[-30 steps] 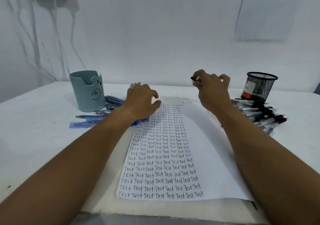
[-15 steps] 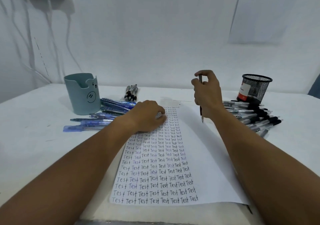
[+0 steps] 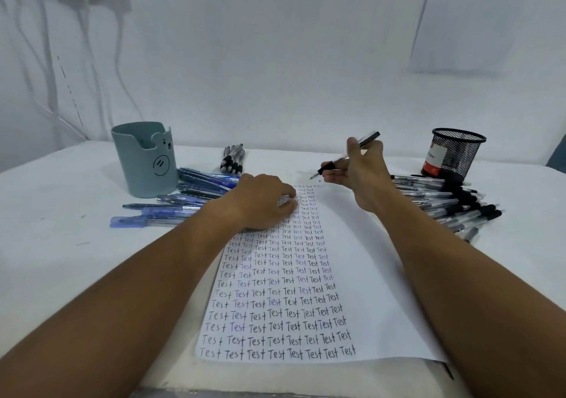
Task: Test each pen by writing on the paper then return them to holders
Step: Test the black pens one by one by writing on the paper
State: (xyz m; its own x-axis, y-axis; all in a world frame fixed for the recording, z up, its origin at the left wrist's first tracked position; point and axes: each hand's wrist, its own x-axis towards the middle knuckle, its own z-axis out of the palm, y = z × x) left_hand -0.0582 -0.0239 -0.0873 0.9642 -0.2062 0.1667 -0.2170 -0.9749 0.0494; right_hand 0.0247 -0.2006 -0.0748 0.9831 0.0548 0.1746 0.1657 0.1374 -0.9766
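A white paper point(image 3: 361, 275) covered in columns of the word "Test" lies in front of me. My right hand point(image 3: 364, 177) grips a black pen point(image 3: 343, 159) with its tip down at the paper's top edge, right of the last written column. My left hand point(image 3: 263, 204) rests on the upper left of the paper, fingers loosely bent. A teal bear-faced holder point(image 3: 144, 162) stands at the left with blue pens point(image 3: 190, 195) lying beside it. At the right stands a black mesh holder point(image 3: 453, 152) with a heap of black pens point(image 3: 450, 204) before it.
A small bunch of black pens point(image 3: 232, 159) lies at the back centre of the white table point(image 3: 61, 260). A wall stands close behind, with cables hanging at the left and a sheet pinned at the upper right.
My right hand turned the pen from upright into a writing grip and brought its tip down to the top of the paper. My left hand settled onto the paper's upper left.
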